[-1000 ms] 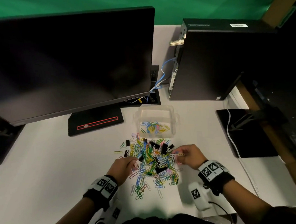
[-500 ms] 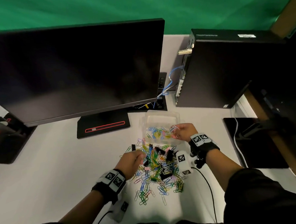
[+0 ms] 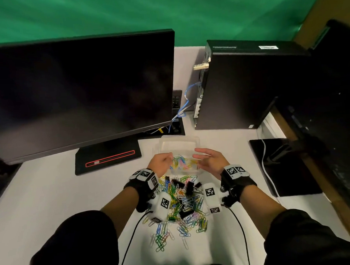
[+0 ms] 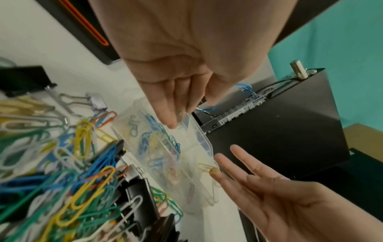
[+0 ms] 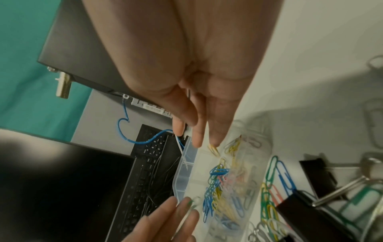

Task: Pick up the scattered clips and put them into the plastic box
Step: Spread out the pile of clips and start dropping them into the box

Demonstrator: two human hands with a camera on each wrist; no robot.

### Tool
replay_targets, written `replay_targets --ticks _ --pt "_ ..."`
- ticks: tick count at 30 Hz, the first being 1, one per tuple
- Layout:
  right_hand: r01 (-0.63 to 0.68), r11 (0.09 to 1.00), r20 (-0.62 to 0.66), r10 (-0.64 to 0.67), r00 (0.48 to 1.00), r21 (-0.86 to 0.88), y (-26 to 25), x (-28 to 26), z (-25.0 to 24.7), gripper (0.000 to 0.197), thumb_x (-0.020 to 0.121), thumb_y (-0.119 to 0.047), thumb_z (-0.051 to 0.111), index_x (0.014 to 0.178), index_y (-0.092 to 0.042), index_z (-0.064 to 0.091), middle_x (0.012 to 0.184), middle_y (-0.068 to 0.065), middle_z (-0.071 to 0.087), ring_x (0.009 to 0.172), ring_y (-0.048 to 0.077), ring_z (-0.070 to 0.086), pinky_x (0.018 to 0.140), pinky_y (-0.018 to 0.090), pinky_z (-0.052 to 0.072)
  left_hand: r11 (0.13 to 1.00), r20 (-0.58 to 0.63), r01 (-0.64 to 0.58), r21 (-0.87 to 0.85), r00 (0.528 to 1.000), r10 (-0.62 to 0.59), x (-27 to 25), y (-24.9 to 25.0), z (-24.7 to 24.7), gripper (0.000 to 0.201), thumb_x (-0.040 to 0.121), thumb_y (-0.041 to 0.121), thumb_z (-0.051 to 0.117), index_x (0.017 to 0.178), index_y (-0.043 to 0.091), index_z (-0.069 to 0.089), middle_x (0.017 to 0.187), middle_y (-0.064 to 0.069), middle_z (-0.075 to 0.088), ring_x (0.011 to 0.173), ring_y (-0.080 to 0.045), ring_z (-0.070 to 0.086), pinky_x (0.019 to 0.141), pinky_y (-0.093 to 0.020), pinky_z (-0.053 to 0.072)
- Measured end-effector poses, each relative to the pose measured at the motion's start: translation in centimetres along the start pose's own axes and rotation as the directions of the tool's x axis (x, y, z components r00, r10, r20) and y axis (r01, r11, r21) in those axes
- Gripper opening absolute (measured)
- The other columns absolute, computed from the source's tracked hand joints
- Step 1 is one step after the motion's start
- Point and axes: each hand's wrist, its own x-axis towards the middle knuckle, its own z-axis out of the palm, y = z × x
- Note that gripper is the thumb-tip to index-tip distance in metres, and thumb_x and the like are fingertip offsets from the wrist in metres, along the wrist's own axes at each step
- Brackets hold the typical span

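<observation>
The clear plastic box [image 3: 197, 140] stands on the white desk with several coloured paper clips [image 3: 181, 162] inside. Just in front of it lies the pile of scattered paper clips and black binder clips [image 3: 181, 205]. Both hands hover over the box. My left hand [image 3: 167, 159] is at its left side with a green and a white paper clip [image 5: 189, 203] between its fingertips [image 4: 172, 125]. My right hand [image 3: 201, 157] is at the right side with its fingers spread. A yellow clip [image 5: 213, 149] hangs just below the right fingertips [image 5: 215, 142], above the box.
A dark monitor [image 3: 76, 93] on a black stand [image 3: 108, 159] fills the left. Behind the box are a keyboard [image 3: 177, 98] and blue cables [image 3: 185, 103]. A black computer tower [image 3: 244, 84] stands at the right, with a black pad [image 3: 283, 167] and white cable [image 3: 265, 168] nearer.
My left hand has moved from the pile up to the box with clips. My right hand, which held clips over the box, has spread its fingers.
</observation>
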Motion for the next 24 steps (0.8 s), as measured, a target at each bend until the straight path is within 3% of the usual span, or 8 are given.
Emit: replay_targets --ticks 2,4,7,11,15,17,20,24 --pt "-0.007 1.0 0.018 0.007 1.0 -0.006 -0.2 -0.6 0.1 0.042 0.087 0.017 0.037 0.124 0.002 0.048 0.109 0.016 0.057 0.083 0.017 0.062 0.068 0.016 0.05 0.997 0.025 -0.04 0.068 0.999 0.038 -0.3 -0.2 0.1 0.04 0.097 0.011 0.044 0.133 -0.003 0.043 0.141 -0.016 0.044 0.132 -0.027 0.041 0.114 -0.037 0.03" --pt "-0.008 1.0 0.005 0.008 1.0 -0.003 -0.6 -1.1 0.2 0.043 0.085 0.019 0.035 0.12 0.001 0.052 0.103 0.014 0.06 0.087 0.022 0.06 0.069 0.018 0.049 0.987 0.069 -0.112 0.117 0.992 0.104 -1.4 -0.6 0.0 0.04 0.097 0.008 0.043 0.136 0.001 0.041 0.144 -0.013 0.041 0.135 -0.023 0.038 0.113 -0.029 0.027" --pt "-0.035 0.996 0.061 0.03 0.998 0.077 -0.4 -1.6 -0.1 0.033 0.085 0.018 0.035 0.098 -0.001 0.059 0.083 0.012 0.065 0.063 0.02 0.063 0.06 0.023 0.054 0.942 0.161 -0.207 0.265 0.972 0.168 -4.2 -1.1 -0.6 0.034 0.095 0.013 0.048 0.128 0.008 0.052 0.126 -0.003 0.057 0.114 -0.015 0.054 0.099 -0.025 0.04" --pt "-0.011 0.934 0.049 0.03 0.998 -0.358 1.6 -2.9 -0.7 0.03 0.08 0.014 0.05 0.084 -0.012 0.064 0.077 0.007 0.061 0.059 0.021 0.053 0.054 0.029 0.048 0.858 0.347 -0.247 0.45 0.934 0.086 -8.0 -3.6 -1.7 0.03 0.083 0.021 0.065 0.113 0.017 0.06 0.09 0.012 0.059 0.069 0.006 0.054 0.07 -0.01 0.047" --pt "0.015 0.763 0.09 0.057 0.994 -0.646 4.8 -4.9 -1.6 0.023 0.079 0.0 0.061 0.078 -0.023 0.064 0.076 -0.002 0.061 0.061 0.014 0.053 0.053 0.028 0.048 0.798 0.44 -0.239 0.553 0.897 -0.036 -10.8 -7.8 -1.7 0.064 0.064 0.035 0.081 0.12 0.028 0.051 0.105 0.009 0.049 0.074 0.002 0.044 0.065 -0.008 0.038" --pt "0.033 0.72 0.128 0.078 0.989 -0.693 6.0 -6.2 -2.0 0.017 0.078 -0.006 0.067 0.083 -0.021 0.063 0.08 -0.008 0.058 0.064 0.004 0.052 0.052 0.017 0.045 0.783 0.461 -0.268 0.561 0.887 -0.027 -11.7 -9.5 -1.3 0.08 0.058 0.039 0.084 0.127 0.031 0.043 0.12 0.008 0.043 0.084 -0.001 0.042 0.071 -0.001 0.036" --pt "0.107 0.575 0.157 0.039 0.987 -0.811 7.3 -8.0 -2.2 0.044 0.067 -0.019 0.079 0.106 -0.022 0.059 0.093 -0.005 0.05 0.07 0.006 0.049 0.066 0.017 0.041 0.736 0.476 -0.337 0.587 0.879 0.023 -12.1 -10.4 -0.8 0.096 0.057 0.038 0.085 0.137 0.026 0.033 0.131 0.008 0.033 0.11 -0.003 0.035 0.101 -0.011 0.032" --pt "0.193 0.509 0.231 0.012 0.973 -0.839 9.0 -9.1 -2.1 0.1 0.051 -0.036 0.087 0.135 -0.029 0.033 0.113 -0.002 0.034 0.094 0.013 0.044 0.08 0.02 0.04 0.735 0.439 -0.331 0.592 0.897 0.05 -12.0 -10.3 -0.2 0.095 0.066 0.031 0.081 0.144 0.021 0.026 0.137 0.001 0.031 0.125 -0.013 0.035 0.105 -0.016 0.026"
